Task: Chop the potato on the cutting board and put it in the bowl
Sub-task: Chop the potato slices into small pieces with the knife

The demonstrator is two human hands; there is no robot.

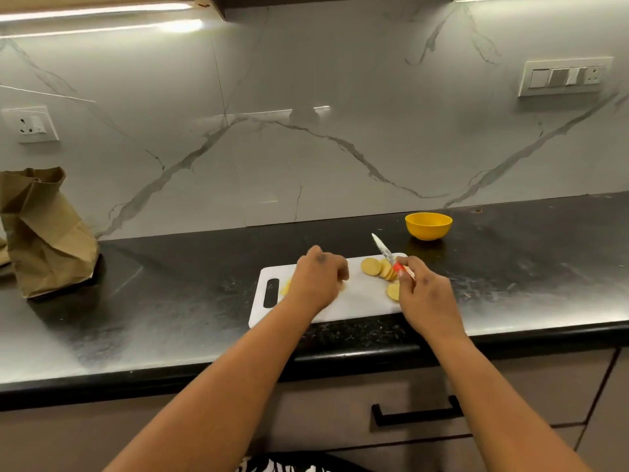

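Note:
A white cutting board (360, 301) lies on the black counter. Several round potato slices (371, 266) sit on its right part, some leaning in a row. My left hand (318, 277) is curled over the board's left half, covering what looks like the rest of the potato; a yellow bit (285, 288) shows beside it. My right hand (427, 294) grips a red-handled knife (386, 252), blade pointing up and away over the slices. A yellow bowl (428, 225) stands behind the board to the right; its inside is not visible.
A crumpled brown paper bag (46, 233) stands at the far left of the counter (170, 301). The marble wall rises behind. A drawer with a black handle (417, 412) is below the counter edge.

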